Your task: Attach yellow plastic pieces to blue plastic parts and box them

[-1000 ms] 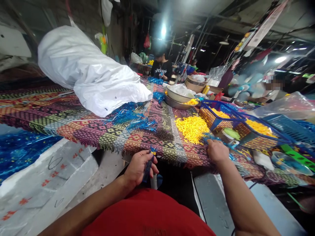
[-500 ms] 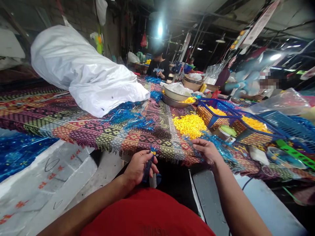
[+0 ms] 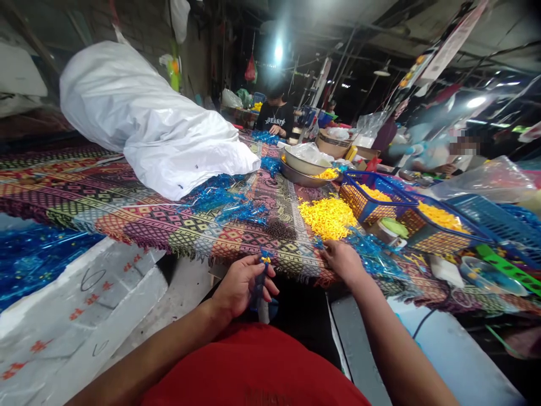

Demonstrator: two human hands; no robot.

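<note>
My left hand (image 3: 242, 285) is closed around a narrow dark blue plastic piece (image 3: 258, 287), held upright at the table's front edge. A small yellow piece (image 3: 265, 259) sits at its top. My right hand (image 3: 344, 260) is at the cloth's front edge, its fingers bent down and pressed together; what is between the fingertips, if anything, is hidden. Just beyond it lies a heap of small yellow plastic pieces (image 3: 327, 219). Clear blue plastic pieces (image 3: 376, 251) lie to its right. A small pile of dark bits (image 3: 281, 230) is on the cloth between my hands.
A big white sack (image 3: 160, 124) lies across the patterned cloth (image 3: 139, 225) at left. Metal bowls (image 3: 302, 175) and blue baskets (image 3: 367, 197) of yellow pieces stand at right. A person in black (image 3: 274, 115) sits at the far end. White foam boxes (image 3: 114, 287) are below left.
My right hand has moved slightly left and down to the cloth edge, and its fingers have bent downward. The left hand keeps hold of the blue piece. The far person's hand has lowered.
</note>
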